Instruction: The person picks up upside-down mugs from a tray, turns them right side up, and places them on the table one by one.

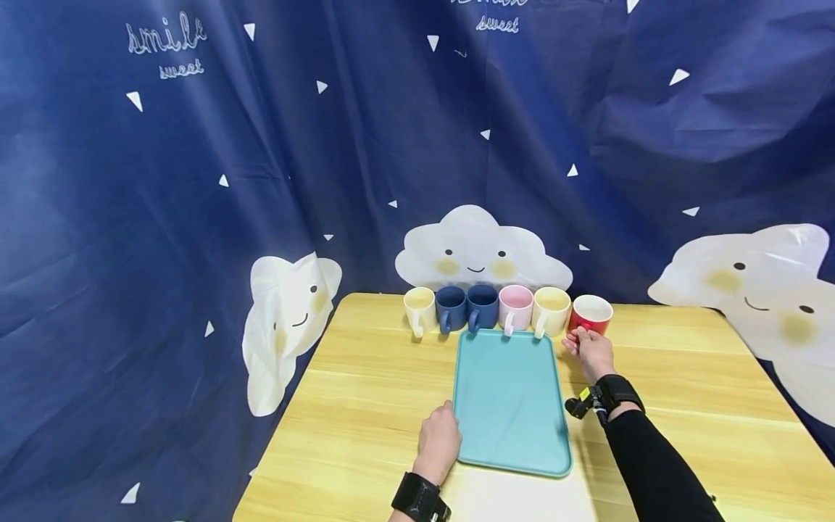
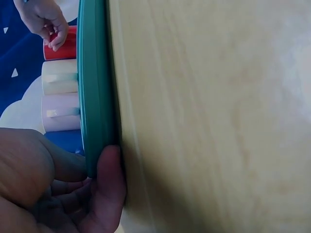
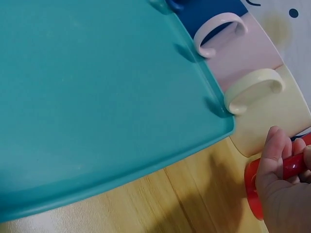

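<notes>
My right hand (image 1: pixel 593 355) pinches the handle of a red mug (image 1: pixel 593 312) with a white rim, at the right end of a row of mugs. In the right wrist view, the fingers curl round the red handle (image 3: pixel 294 166). The left hand (image 1: pixel 438 438) grips the left edge of a teal tray (image 1: pixel 512 399). Seen from the left wrist, thumb and fingers lie on either side of the tray's rim (image 2: pixel 95 97). The tray lies on the table, its far edge close to the mug handles.
Left of the red mug stand a cream mug (image 1: pixel 551 312), a pink mug (image 1: pixel 515 308), two navy mugs (image 1: pixel 483 308) and another cream mug (image 1: pixel 420 308), handles facing me. The wooden table (image 1: pixel 352 406) ends at a blue curtain (image 1: pixel 365 145) with cloud prints.
</notes>
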`<action>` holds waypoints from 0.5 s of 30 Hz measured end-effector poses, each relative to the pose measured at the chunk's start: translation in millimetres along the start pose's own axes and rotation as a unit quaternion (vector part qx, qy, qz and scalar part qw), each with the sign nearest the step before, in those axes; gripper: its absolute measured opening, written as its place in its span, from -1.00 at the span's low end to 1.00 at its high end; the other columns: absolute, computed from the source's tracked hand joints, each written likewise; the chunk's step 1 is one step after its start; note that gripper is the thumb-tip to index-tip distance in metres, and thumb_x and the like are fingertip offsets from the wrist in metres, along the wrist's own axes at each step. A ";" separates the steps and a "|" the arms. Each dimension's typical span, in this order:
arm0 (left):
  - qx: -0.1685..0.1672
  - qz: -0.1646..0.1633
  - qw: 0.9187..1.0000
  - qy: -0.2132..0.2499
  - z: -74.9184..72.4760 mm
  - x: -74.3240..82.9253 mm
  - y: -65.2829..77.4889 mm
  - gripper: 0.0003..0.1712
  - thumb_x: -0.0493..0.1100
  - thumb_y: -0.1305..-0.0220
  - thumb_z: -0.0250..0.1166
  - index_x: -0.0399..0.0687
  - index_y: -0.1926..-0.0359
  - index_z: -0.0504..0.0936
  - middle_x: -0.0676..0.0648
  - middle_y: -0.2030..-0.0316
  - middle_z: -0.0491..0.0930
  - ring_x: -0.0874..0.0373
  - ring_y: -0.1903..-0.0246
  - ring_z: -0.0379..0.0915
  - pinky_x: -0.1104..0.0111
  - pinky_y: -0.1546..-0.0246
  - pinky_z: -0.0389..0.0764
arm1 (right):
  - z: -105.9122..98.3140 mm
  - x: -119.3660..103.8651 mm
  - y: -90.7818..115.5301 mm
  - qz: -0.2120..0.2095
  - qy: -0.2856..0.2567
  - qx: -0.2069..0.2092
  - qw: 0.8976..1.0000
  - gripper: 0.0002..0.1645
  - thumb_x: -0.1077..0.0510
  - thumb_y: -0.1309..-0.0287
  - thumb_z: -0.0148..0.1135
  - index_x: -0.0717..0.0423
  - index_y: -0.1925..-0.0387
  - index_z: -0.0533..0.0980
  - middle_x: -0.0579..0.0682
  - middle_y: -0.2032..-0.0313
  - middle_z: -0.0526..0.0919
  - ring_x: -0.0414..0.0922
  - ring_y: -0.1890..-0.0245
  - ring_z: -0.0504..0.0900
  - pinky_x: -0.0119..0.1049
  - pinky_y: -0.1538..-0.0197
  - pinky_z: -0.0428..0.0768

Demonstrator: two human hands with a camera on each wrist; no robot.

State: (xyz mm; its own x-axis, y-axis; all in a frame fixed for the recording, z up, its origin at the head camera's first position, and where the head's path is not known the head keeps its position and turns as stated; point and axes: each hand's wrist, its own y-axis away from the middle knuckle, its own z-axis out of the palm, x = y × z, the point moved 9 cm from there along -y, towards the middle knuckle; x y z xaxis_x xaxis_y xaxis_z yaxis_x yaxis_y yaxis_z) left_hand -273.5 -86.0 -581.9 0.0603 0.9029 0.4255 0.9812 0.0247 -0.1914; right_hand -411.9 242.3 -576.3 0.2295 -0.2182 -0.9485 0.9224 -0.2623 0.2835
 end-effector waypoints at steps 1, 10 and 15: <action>0.001 0.001 1.000 -0.001 -0.1 0.8 -1.1 -0.80 -0.33 -0.23 0.40 -0.30 0.15 0.62 -0.15 0.43 0.62 -0.13 0.50 0.62 0.16 0.54 0.64 | -0.5 -1.5 -0.3 -0.001 0.000 -0.002 1.000 -0.54 0.11 -0.61 -0.20 0.51 -0.11 0.32 -0.07 0.38 0.58 -0.30 0.39 0.68 -0.45 0.06 0.68; 0.009 0.016 1.000 -0.006 -2.9 8.1 -4.2 -0.80 -0.31 -0.24 0.41 -0.30 0.15 0.62 -0.16 0.44 0.63 -0.12 0.50 0.62 0.16 0.53 0.64 | -6.4 -3.0 -1.4 -0.012 0.044 -0.032 0.998 -0.49 0.11 -0.60 -0.18 0.55 -0.21 0.19 -0.01 0.35 0.54 -0.28 0.48 0.65 -0.45 0.26 0.69; -0.001 -0.003 1.000 0.005 -1.0 3.0 -1.2 -0.79 -0.32 -0.24 0.40 -0.31 0.13 0.62 -0.20 0.39 0.66 -0.16 0.44 0.65 0.11 0.48 0.66 | -7.2 8.0 16.1 -0.083 0.171 -0.033 0.981 -0.28 0.23 -0.50 0.01 0.67 -0.38 -0.03 0.29 0.17 0.46 -0.21 0.51 0.67 -0.41 0.39 0.68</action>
State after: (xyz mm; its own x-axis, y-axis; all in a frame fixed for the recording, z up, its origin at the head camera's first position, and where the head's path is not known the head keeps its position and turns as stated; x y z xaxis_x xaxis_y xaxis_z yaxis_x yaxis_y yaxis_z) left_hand -274.4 -83.8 -579.5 0.0553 0.8984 0.4357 0.9818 0.0305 -0.1874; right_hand -393.0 243.0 -580.3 0.1549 0.1530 -0.9760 0.9714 -0.2033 0.1223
